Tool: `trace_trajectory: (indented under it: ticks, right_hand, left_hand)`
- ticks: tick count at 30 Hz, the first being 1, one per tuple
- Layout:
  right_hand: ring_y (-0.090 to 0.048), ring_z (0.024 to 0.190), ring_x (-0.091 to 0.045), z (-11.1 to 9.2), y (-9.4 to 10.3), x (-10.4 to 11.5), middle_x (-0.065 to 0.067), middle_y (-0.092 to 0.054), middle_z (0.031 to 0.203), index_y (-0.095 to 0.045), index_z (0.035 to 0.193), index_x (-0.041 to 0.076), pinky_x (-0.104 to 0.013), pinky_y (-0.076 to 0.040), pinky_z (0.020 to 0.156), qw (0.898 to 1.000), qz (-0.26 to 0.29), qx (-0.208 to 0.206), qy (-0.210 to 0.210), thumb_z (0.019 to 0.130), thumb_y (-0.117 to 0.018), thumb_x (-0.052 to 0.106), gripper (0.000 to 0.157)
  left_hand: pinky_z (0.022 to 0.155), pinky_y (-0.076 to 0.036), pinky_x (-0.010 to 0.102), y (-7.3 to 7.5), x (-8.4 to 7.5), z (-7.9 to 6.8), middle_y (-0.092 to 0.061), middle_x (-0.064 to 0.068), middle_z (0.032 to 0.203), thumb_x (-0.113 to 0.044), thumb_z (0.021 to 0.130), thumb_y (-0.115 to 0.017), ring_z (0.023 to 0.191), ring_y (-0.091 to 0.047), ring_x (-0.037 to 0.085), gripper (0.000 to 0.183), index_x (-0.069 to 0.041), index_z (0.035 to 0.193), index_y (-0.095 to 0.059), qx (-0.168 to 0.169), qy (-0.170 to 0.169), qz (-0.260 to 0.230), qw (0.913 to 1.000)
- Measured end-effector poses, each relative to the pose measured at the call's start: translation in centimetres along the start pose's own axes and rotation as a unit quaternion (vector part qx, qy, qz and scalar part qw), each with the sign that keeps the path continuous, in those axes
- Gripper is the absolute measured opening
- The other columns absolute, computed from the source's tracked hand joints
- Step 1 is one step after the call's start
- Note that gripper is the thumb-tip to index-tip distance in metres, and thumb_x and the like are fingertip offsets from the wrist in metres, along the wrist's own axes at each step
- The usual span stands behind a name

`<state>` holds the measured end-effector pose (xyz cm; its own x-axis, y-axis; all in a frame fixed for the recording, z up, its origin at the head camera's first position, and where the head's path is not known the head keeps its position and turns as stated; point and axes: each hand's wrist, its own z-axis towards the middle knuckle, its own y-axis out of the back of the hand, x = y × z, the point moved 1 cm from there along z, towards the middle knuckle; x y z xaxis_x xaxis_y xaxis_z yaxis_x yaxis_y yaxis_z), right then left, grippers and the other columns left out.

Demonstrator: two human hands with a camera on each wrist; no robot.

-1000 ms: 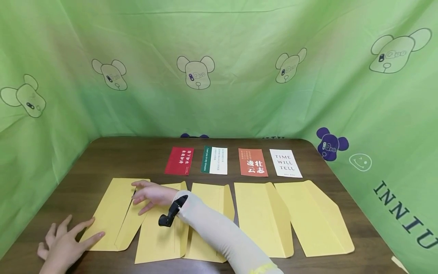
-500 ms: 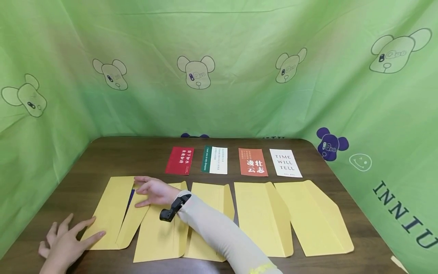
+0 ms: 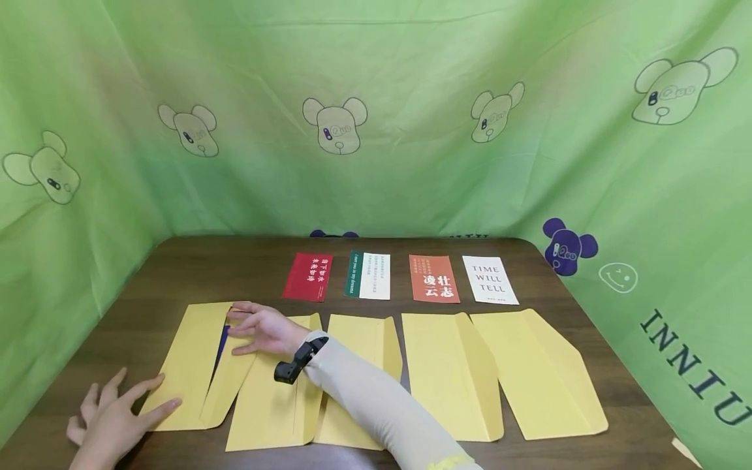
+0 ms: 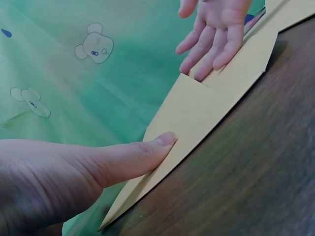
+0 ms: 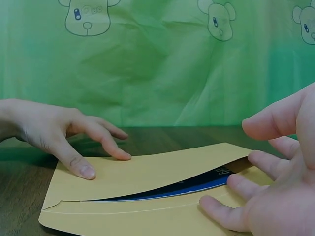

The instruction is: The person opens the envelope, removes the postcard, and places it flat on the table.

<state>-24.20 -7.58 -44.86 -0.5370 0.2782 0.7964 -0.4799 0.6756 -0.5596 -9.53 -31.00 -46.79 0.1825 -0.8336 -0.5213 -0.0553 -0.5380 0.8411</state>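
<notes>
A yellow paper envelope [image 3: 185, 359] lies at the left end of a row, its long mouth parted and its flap spread to the right. Inside, a dark blue card [image 5: 197, 188] shows through the gap in the right wrist view. My left hand [image 3: 114, 418] presses the envelope's lower left part with thumb and index finger, its other fingers spread over the table. At the far end of the mouth is my right hand [image 3: 267, 329], palm turned up and fingers extended. Its fingertips [image 5: 258, 158] touch the flap and reach the opening beside the card.
Several more yellow envelopes [image 3: 449, 372] lie to the right, flaps unfolded, some overlapping. Behind them sit a red card [image 3: 308, 277], a green and white card [image 3: 368, 275], an orange card [image 3: 434, 279] and a white card [image 3: 490, 280]. A green curtain [image 3: 376, 189] surrounds the wooden table.
The left envelope's mouth has widened, exposing the blue card. My right fingers have moved slightly at its far end, and the neighbouring envelope has slid a little left. My left hand has stayed nearly still.
</notes>
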Motion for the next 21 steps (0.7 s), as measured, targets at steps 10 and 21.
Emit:
trace_trajectory:
  ticks: [10,21]
  right_hand:
    - [-0.035,0.139,-0.045,0.24,0.11,-0.25,-0.028,-0.032,0.15,-0.027,0.155,0.0,-0.055,-0.03,0.113,0.999,0.025,-0.026,0.002,0.096,-0.041,-0.01,0.061]
    - [-0.034,0.139,-0.044,0.28,-0.14,-0.91,-0.032,-0.034,0.149,-0.019,0.154,-0.008,-0.049,-0.03,0.114,1.0,0.006,-0.022,0.003,0.094,-0.041,-0.012,0.064]
  left_hand:
    - [0.084,0.008,0.087,-0.18,0.01,0.06,0.008,0.037,0.156,-0.062,0.09,-0.061,0.13,0.025,0.068,0.082,-0.002,0.143,-0.047,-0.018,-0.011,-0.002,0.9998]
    - [0.084,0.009,0.087,-0.13,0.1,0.05,0.011,0.037,0.154,-0.064,0.091,-0.059,0.127,0.028,0.07,0.085,-0.002,0.145,-0.043,0.013,0.007,0.0,0.9999]
